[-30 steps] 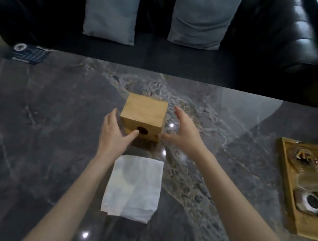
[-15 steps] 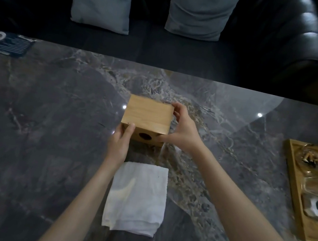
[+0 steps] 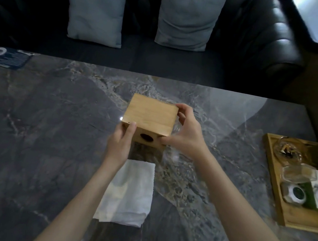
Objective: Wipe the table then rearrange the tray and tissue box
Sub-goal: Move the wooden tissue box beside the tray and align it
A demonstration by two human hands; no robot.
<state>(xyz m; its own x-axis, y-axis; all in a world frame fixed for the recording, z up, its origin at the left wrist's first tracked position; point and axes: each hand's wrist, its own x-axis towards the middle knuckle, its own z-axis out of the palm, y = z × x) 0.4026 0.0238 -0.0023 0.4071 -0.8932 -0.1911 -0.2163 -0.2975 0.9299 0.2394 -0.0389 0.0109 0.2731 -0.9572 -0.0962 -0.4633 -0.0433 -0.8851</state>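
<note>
So the wooden tissue box is now gripped from both sides, roughly mid-table, just past the far edge of the white cloth. A second ago it was only being reached for, with both hands spread and not closed on it; now it's properly clamped. The left hand is wrapped on the near-left corner, thumb up on the front face beside the round hole. The right hand is curled round the right side, fingers hooked over the far top corner. Whether the box has actually been lifted off the table can't really be told; a shadow is seen under it, so probably a bit, but that's a guess.

The cloth is left flat and folded, not held by anything, which suggests the wiping part is considered done and the rearranging bit has been started. The wooden tray with its glass jars hasn't been touched and sits well apart at the right edge. Presumably the box gets placed first, then the tray is dealt with.

Further out, a dark card is lying at the far-left corner, and two grey cushions are propped on the black sofa behind.
</note>
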